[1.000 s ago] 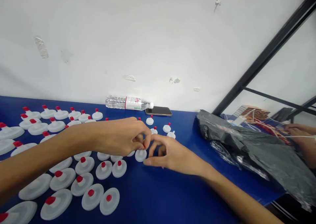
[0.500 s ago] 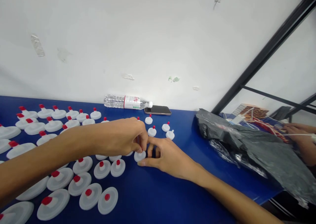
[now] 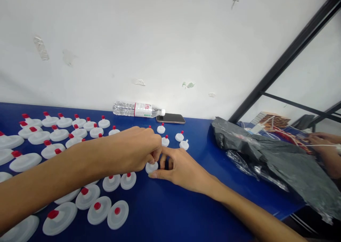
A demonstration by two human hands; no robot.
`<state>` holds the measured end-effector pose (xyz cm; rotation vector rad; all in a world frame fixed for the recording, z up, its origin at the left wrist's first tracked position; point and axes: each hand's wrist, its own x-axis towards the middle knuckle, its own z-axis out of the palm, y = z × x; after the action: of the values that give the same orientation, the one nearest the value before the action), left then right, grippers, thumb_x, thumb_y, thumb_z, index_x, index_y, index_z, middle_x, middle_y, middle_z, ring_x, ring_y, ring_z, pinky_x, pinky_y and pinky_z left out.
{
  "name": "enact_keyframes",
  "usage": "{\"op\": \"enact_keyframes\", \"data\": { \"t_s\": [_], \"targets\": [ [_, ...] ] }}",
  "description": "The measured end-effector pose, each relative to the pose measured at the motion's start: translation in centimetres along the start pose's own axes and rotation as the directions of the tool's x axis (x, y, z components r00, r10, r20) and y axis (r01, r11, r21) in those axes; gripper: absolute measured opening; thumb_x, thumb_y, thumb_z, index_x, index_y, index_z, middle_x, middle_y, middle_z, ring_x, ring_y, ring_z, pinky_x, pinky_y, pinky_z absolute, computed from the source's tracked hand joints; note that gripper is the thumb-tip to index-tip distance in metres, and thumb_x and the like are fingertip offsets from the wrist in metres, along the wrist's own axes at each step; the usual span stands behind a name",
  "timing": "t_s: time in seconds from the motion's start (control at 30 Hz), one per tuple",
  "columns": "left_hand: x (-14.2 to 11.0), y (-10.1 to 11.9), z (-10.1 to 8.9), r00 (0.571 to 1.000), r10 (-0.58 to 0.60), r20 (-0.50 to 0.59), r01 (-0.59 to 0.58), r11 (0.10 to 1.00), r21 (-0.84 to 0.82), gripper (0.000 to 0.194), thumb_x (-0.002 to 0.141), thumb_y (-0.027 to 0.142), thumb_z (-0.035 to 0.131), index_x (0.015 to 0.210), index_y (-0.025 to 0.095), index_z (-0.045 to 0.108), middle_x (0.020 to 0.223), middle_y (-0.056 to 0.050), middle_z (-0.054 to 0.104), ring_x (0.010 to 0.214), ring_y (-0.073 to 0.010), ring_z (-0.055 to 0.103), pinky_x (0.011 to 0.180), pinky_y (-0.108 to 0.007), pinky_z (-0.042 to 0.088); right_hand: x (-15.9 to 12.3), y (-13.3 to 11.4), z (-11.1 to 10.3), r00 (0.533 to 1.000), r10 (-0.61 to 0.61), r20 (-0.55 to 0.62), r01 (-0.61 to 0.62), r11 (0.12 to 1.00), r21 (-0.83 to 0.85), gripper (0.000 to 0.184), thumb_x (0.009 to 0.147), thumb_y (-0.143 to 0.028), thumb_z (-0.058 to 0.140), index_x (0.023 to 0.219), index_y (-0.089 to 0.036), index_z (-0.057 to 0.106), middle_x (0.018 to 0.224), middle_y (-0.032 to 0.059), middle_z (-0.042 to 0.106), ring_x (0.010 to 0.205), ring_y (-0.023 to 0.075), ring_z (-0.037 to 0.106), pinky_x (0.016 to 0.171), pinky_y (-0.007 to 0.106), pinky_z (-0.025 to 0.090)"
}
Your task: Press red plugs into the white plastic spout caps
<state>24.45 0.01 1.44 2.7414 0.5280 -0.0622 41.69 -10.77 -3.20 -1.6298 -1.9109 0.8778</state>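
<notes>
On the bench, a small white cap is cupped by the half-open right hand, its red tip now lost from view within the left hand, pinched tight; handling appears unfinished.

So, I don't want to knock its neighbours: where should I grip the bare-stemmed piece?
Pinch the bare-stemmed piece by its disc's rim, probably from the right: red-tipped pieces stand behind it and to its left, and the slim stem offers less to hold.
</notes>
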Motion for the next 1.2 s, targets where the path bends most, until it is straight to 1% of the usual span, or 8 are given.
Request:
{"op": "enact_keyframes", "data": {
  "t_s": [0.1,0.23,0.43,0.53,0.73,0.93,1.1,1.2],
  "targets": [
    [0.3,0.2,0.0,0.997,-0.023,0.072,0.014,0.992,0.128,0.02,0.077,0.011,0.063,0.07,0.025,0.075,0.069,-0.002,0.071,0.052,-0.013,0.054,0.049,-0.029,0.032,0.0,-0.1,0.0,1.0,0.011,-0.009,-0.012,1.0,-0.028,0.024,0.087,-0.042,0.082,0.098,-0.025,0.068,0.073,-0.0046,0.066,0.062,0.0129,0.06,0.056,0.026,0.036],
    [0.4,-0.4,0.5,0.998,0.008,0.055,-0.016,0.988,0.156,0.02,0.075,0.009,0.062,0.069,0.024,0.072,0.062,0.0,0.066,0.043,-0.0108,0.046,0.045,-0.03,0.027,0.1,-0.1,0.0,1.0,0.007,-0.014,-0.008,0.999,-0.048,0.024,0.087,-0.042,0.082,0.096,-0.025,0.067,0.073,-0.0053,0.065,0.061,0.0123,0.059,0.056,0.026,0.036],
    [-0.5,0.0,-0.5,0.994,-0.068,0.088,0.065,0.997,0.042,0.021,0.091,0.025,0.058,0.093,0.027,0.079,0.093,-0.006,0.077,0.077,-0.0198,0.068,0.058,-0.029,0.041,0.1,-0.1,0.2,0.999,0.024,-0.021,-0.025,0.997,-0.073,0.029,0.088,-0.049,0.079,0.093,-0.024,0.064,0.073,-0.0049,0.064,0.061,0.0124,0.057,0.054,0.027,0.035],
    [-0.7,0.4,-1.2,0.991,-0.099,0.094,0.099,0.995,0.006,0.02,0.091,0.032,0.06,0.097,0.029,0.079,0.099,-0.006,0.077,0.09,-0.0238,0.07,0.064,-0.03,0.045,0.1,0.1,0.2,1.0,0.0,-0.027,-0.002,0.997,-0.071,0.027,0.089,-0.048,0.077,0.093,-0.024,0.063,0.072,-0.0054,0.063,0.06,0.0123,0.056,0.055,0.027,0.035],
    [-0.6,0.4,-0.9,0.992,-0.095,0.082,0.096,0.995,-0.014,0.019,0.087,0.029,0.061,0.097,0.029,0.076,0.096,-0.004,0.077,0.087,-0.0217,0.071,0.062,-0.028,0.044,0.1,0.2,0.1,0.998,-0.031,-0.051,0.026,0.994,-0.107,0.03,0.089,-0.039,0.078,0.079,-0.023,0.055,0.067,-0.0068,0.06,0.057,0.0107,0.054,0.055,0.027,0.034],
    [-1.1,0.9,-1.7,0.988,-0.123,0.098,0.122,0.992,0.012,0.02,0.087,0.033,0.062,0.103,0.034,0.075,0.1,0.0,0.077,0.084,-0.0201,0.07,0.06,-0.027,0.046,-0.1,-0.1,-0.2,0.999,-0.028,-0.029,0.025,0.994,-0.109,0.026,0.09,-0.041,0.078,0.09,-0.022,0.059,0.072,-0.0069,0.061,0.06,0.0105,0.055,0.055,0.025,0.035],
    [-1.2,-0.4,-3.8,0.976,-0.216,-0.019,0.217,0.976,0.033,0.031,0.091,0.041,0.054,0.112,0.037,0.076,0.089,0.0,0.078,0.063,-0.0168,0.065,0.058,-0.029,0.045,-0.6,-0.6,-1.7,1.0,0.014,-0.008,-0.014,0.999,0.03,0.06,0.085,-0.055,0.081,0.132,-0.027,0.058,0.085,-0.0046,0.069,0.068,0.0139,0.063,0.06,0.025,0.044],
    [-1.1,-3.2,-4.6,0.934,-0.28,-0.224,0.321,0.932,0.172,0.032,0.091,0.041,0.051,0.106,0.033,0.079,0.098,-0.004,0.08,0.073,-0.0216,0.069,0.064,-0.032,0.045,-0.7,-0.8,-3.1,0.984,-0.02,-0.18,0.019,1.0,-0.008,0.037,0.098,-0.054,0.065,0.123,-0.026,0.064,0.077,-0.0048,0.067,0.06,0.0128,0.06,0.058,0.026,0.044]
  ]
}}
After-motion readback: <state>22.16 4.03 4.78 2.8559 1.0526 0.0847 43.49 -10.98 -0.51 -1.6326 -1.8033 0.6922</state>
